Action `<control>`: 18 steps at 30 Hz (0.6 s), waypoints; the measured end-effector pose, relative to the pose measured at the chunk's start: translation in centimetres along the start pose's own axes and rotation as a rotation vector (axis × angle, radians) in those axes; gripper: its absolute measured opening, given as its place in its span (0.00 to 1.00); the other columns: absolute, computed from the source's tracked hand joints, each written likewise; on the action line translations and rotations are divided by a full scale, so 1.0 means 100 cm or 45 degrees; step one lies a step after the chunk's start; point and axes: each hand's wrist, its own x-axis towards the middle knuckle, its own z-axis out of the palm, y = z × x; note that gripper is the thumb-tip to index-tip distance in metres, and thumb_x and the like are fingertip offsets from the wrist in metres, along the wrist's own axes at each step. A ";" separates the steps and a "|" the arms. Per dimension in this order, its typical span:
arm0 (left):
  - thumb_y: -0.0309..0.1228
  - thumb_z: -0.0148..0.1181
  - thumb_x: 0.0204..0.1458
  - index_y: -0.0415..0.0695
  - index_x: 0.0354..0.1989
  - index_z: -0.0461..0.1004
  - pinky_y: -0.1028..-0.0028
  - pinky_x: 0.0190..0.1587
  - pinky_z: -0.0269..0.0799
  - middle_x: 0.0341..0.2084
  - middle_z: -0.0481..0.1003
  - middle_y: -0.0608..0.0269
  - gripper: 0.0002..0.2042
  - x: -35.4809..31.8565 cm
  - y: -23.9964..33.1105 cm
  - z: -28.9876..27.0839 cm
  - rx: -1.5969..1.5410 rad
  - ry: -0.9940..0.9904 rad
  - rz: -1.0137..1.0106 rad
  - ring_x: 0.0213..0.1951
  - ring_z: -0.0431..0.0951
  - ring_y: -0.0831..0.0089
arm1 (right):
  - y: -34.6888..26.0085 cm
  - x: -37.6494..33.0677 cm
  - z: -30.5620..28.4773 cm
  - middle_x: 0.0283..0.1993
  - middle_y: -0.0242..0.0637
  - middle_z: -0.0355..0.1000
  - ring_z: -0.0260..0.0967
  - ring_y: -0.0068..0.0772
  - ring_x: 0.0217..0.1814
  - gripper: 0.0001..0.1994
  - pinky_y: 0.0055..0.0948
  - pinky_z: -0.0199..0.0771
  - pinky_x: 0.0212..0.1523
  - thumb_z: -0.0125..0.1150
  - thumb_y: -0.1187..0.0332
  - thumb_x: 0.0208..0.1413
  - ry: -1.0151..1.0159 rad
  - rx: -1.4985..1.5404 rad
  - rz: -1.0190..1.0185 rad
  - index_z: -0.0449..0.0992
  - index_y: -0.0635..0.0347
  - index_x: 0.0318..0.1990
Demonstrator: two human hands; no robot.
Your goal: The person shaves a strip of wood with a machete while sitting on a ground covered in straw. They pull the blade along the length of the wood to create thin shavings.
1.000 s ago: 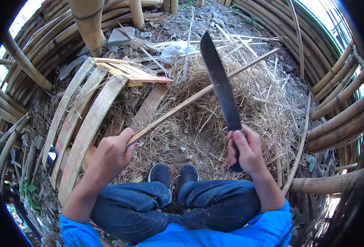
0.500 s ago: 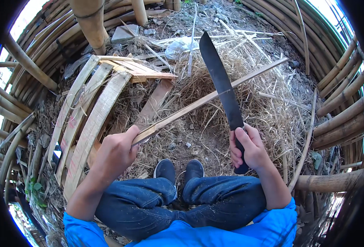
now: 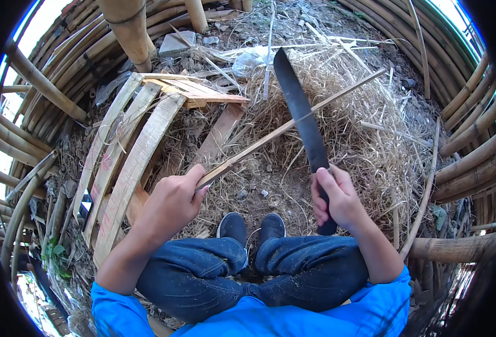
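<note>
All around the seated person, long round bamboo poles (image 3: 472, 140) lie stacked in a ring, thick ones curving along the right and left edges of the view; inside that ring a broad heap of dry yellow straw and shavings (image 3: 366, 140) covers the ground ahead and to the right; to the left of it lie several flat curved pale bamboo slats (image 3: 133, 168) side by side, with a small stack of short split wooden pieces (image 3: 197, 92) resting across their far ends; nearer in, the person's bent legs in blue jeans (image 3: 293, 275) fill the lower middle, and two dark shoes (image 3: 252, 227) sit close together on the dirt; the long dark machete blade (image 3: 299, 115) points up and away over the straw, its dark handle wrapped fully in the right hand (image 3: 338, 199), fingers closed tight around it; the thin long split bamboo strip (image 3: 298, 121) runs slantwise from lower left to upper right, crossing the blade near its middle; whether the two touch there I cannot tell; the left hand (image 3: 175, 202) is clenched on the strip's near end, thumb on top.
</note>
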 end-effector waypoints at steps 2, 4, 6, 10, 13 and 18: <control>0.26 0.57 0.52 0.38 0.35 0.67 0.60 0.28 0.68 0.20 0.72 0.43 0.06 -0.003 -0.008 0.001 -0.001 -0.023 -0.040 0.27 0.75 0.47 | -0.004 0.002 0.000 0.15 0.28 0.58 0.57 0.19 0.10 0.14 0.22 0.62 0.11 0.42 0.60 0.67 0.004 -0.074 0.020 0.62 0.59 0.33; 0.26 0.57 0.52 0.38 0.34 0.67 0.60 0.28 0.68 0.20 0.72 0.43 0.06 -0.002 -0.004 -0.001 -0.007 -0.024 -0.044 0.27 0.75 0.47 | -0.007 0.004 -0.003 0.15 0.28 0.57 0.56 0.19 0.10 0.15 0.22 0.62 0.11 0.43 0.58 0.67 -0.074 0.095 0.063 0.62 0.59 0.32; 0.26 0.57 0.52 0.38 0.34 0.67 0.60 0.28 0.68 0.20 0.72 0.43 0.06 -0.002 -0.001 0.001 -0.017 -0.022 -0.053 0.27 0.75 0.46 | -0.006 0.004 -0.008 0.14 0.27 0.56 0.55 0.19 0.09 0.17 0.23 0.62 0.11 0.42 0.55 0.67 -0.116 0.183 0.101 0.62 0.59 0.32; 0.26 0.57 0.52 0.37 0.34 0.67 0.60 0.28 0.68 0.20 0.72 0.44 0.07 -0.002 -0.005 0.002 -0.035 -0.049 -0.036 0.27 0.75 0.46 | 0.000 0.009 -0.021 0.13 0.27 0.54 0.54 0.19 0.08 0.19 0.23 0.62 0.10 0.39 0.52 0.67 -0.245 0.303 0.192 0.62 0.59 0.33; 0.26 0.57 0.52 0.37 0.34 0.67 0.60 0.28 0.67 0.20 0.71 0.44 0.07 -0.001 -0.005 0.003 -0.069 -0.050 -0.021 0.27 0.75 0.46 | 0.004 0.009 -0.027 0.13 0.27 0.54 0.54 0.19 0.08 0.19 0.24 0.62 0.10 0.39 0.52 0.67 -0.313 0.351 0.196 0.62 0.58 0.33; 0.26 0.57 0.53 0.38 0.34 0.67 0.60 0.27 0.67 0.20 0.71 0.44 0.07 -0.002 -0.004 0.003 -0.078 -0.035 -0.015 0.26 0.75 0.46 | 0.001 0.008 -0.010 0.13 0.27 0.55 0.56 0.19 0.09 0.17 0.23 0.62 0.11 0.41 0.55 0.67 -0.067 0.098 0.077 0.62 0.59 0.32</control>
